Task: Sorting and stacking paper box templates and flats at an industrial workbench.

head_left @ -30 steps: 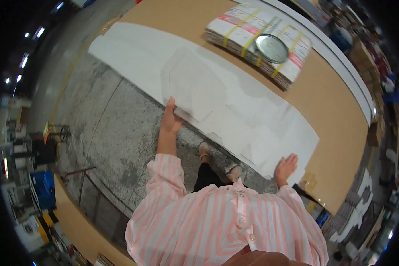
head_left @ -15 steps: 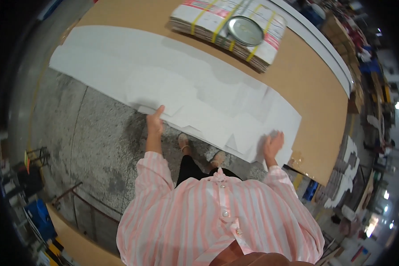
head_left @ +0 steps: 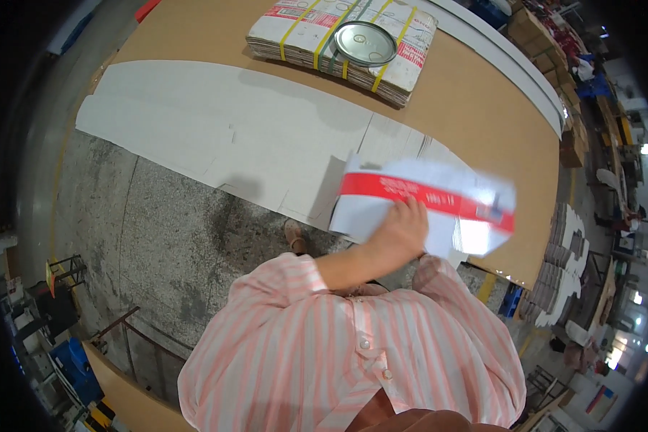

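Observation:
A white cardboard piece (head_left: 367, 219) with a red printed band is raised over the right part of the work surface, blurred by motion. My left hand (head_left: 407, 229) reaches across my body to it, its fingers bent over the lower middle of the piece. My right hand is hidden behind the cardboard and my left hand; only its sleeve (head_left: 439, 270) shows close by. Beneath lie long white cardboard sheets (head_left: 173, 119) with cut lines, along the near edge of the brown surface.
On the brown board surface (head_left: 475, 122) sits a strapped bundle of flat cartons (head_left: 288, 32) with a round metal lid (head_left: 366, 43) on top. Stacked cardboard pieces (head_left: 554, 270) stand to the right. A metal rail (head_left: 128, 342) is at lower left above the concrete floor (head_left: 158, 216).
My left hand has left the sheet's near edge and crossed to the right. A cardboard piece has come up and now shows its red-banded side. My right hand has gone out of sight.

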Tool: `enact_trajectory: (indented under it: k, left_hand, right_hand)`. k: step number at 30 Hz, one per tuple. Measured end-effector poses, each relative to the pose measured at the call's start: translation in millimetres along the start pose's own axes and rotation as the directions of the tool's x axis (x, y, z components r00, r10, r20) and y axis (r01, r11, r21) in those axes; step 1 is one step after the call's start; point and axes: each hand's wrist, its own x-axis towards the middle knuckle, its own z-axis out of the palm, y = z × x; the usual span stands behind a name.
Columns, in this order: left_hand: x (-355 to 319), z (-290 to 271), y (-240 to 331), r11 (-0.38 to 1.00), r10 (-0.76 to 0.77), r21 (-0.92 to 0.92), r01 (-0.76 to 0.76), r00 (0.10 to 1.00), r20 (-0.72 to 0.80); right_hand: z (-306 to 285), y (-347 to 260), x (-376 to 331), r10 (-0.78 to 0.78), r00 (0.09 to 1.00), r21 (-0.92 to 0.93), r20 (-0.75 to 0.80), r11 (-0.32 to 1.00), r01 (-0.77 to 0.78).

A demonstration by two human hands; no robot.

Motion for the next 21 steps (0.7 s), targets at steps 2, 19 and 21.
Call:
enact_trajectory:
  k: [2, 19, 21]
  left_hand:
    - [-6, 21, 30, 0.992, 0.081, 0.088, -0.088, 0.994, 0.072]
    - [-196, 62, -198, -0.519, -0.854, -0.839, -0.161, 0.066, 0.516]
    - [-205, 75, -212, -0.487, -0.873, -0.872, -0.044, 0.011, 0.487]
  right_hand:
    - [4, 4, 3, -0.013, 1.000, -0.012, 0.004, 1.000, 0.013]
    - [1, 12, -11, 0.021, 1.000, 0.015, -0.017, 1.000, -0.021]
    - [2, 11, -9, 0.025, 1.000, 0.016, -0.013, 1.000, -0.025]
